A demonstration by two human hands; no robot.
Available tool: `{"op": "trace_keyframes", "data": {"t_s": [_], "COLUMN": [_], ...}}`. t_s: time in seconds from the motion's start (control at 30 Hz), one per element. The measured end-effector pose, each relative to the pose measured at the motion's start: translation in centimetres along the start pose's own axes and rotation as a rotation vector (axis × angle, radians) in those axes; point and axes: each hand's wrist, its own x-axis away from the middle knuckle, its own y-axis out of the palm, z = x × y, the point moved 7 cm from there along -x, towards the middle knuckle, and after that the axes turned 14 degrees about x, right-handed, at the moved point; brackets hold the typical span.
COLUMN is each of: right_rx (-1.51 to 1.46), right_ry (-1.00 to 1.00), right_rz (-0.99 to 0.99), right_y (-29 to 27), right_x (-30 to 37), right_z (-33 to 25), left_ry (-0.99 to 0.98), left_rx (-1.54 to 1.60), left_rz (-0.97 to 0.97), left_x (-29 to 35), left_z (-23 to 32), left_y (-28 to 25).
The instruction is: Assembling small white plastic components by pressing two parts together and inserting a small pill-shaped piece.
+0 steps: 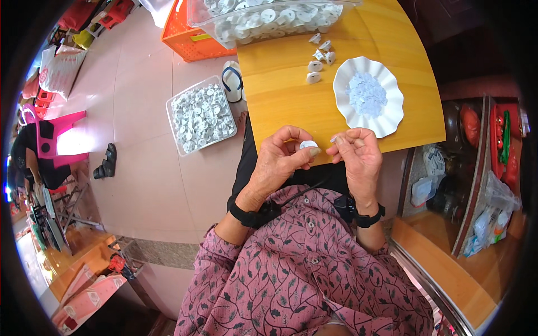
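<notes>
While the left hand (278, 155) pinches a white disc (307, 144) | right hand (361, 155), just right and apart, pinches seemingly a pale flake (334, 139) | step: likely joining both | next: calls for precise alignment

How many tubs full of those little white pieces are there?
2: one clear tub at the yellow table's far edge, one squarish tub on the floor at left; others may be hidden.

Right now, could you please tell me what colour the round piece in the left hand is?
The round piece is white, best seen in the head view.
</notes>
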Motion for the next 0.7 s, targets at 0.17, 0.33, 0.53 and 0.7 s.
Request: {"op": "trace_keyframes", "data": {"t_s": [0.17,0.33,0.53,0.7], "right_rx": [0.02,0.018,0.045,0.163], "right_ry": [0.022,0.017,0.003,-0.018], "right_rz": [-0.005,-0.01,-0.023,-0.015], "right_y": [0.4,0.7,0.8,0.9], "right_x": [0.0,0.0,0.3,0.4], "right_z": [0.3,-0.3,-0.2,-0.2], "left_ry": [0.004,0.076,0.038,0.038], "left_rx": [0.06,-0.008,0.088,0.148], "left_rz": [0.013,-0.004,0.019,-0.023], "left_x": [0.0,-0.1,-0.1,0.0], "left_z": [-0.2,-0.2,-0.6,-0.5], "left_y": [-0.4,-0.8,-1.0,-0.7]}}
